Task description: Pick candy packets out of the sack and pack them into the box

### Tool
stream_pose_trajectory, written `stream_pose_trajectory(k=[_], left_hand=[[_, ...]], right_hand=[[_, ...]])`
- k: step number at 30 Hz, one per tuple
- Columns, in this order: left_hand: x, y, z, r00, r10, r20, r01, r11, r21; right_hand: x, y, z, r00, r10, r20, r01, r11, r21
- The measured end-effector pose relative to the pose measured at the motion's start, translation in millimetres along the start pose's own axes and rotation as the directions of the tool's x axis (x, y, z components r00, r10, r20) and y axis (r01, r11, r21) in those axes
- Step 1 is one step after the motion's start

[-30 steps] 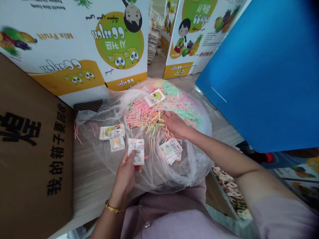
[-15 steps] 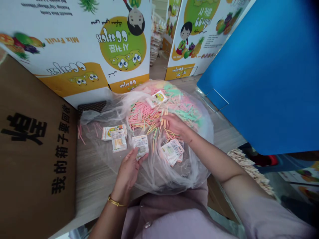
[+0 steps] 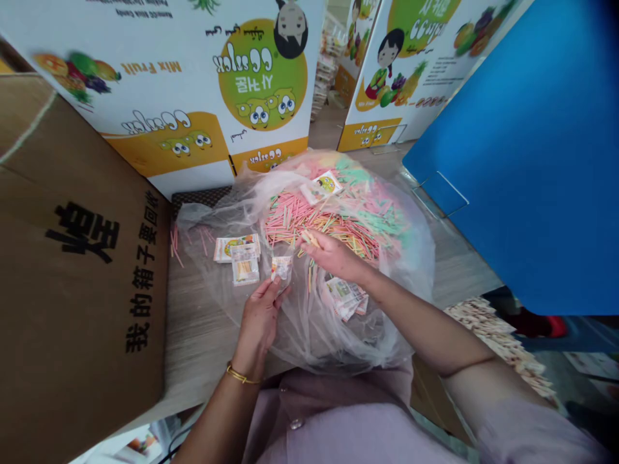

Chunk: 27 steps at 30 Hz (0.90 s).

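My left hand pinches a small printed candy packet by its lower edge. Close to the packet's upper right, my right hand is closed around a few pale candy sticks. Behind both hands lies a heap of thin pink, yellow and green candy sticks in a large clear plastic bag. One printed packet rests on top of the heap. Several packets lie below my right forearm, and a filled packet overlaps others to the left of my left hand.
A brown carton stands along the left side. White printed boxes rise at the back. On the right is a blue panel with a wire stand. Stacked packets sit low at the right, beyond my arm.
My right hand has come away from the heap toward the packet, with sticks in its fingers. The packet in my left hand is now tilted and looks shorter. The whole view has shifted slightly.
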State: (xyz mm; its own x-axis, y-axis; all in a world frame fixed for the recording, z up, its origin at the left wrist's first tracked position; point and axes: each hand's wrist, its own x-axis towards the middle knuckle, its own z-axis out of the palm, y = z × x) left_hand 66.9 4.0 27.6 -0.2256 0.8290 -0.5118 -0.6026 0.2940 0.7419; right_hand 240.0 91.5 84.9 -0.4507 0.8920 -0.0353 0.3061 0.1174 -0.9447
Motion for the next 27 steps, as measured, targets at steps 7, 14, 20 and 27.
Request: stream_pose_trajectory(k=[7, 14, 20, 27], left_hand=[[-6.3, 0.4, 2.7, 0.997, 0.037, 0.071, -0.042, 0.997, 0.067], [-14.0, 0.8, -0.1, 0.992, 0.050, 0.118, -0.057, 0.997, 0.057], [-20.3, 5.6, 4.6, 0.978, 0.043, 0.202, -0.065, 0.993, 0.101], [-22.4, 4.7, 3.9, 0.972, 0.048, 0.231, -0.074, 0.992, 0.104]], right_hand=[[-12.5, -18.2, 28.0, 0.986, 0.117, 0.115, -0.010, 0.742, -0.670], [-3.4, -6.5, 19.6, 0.999, 0.044, 0.006, -0.042, 0.987, -0.155], [6.5, -24.4, 26.6, 0.963, -0.041, -0.267, 0.156, 0.891, 0.426], [0.3, -20.3, 42.9, 0.947, -0.101, -0.306, 0.182, 0.950, 0.253]])
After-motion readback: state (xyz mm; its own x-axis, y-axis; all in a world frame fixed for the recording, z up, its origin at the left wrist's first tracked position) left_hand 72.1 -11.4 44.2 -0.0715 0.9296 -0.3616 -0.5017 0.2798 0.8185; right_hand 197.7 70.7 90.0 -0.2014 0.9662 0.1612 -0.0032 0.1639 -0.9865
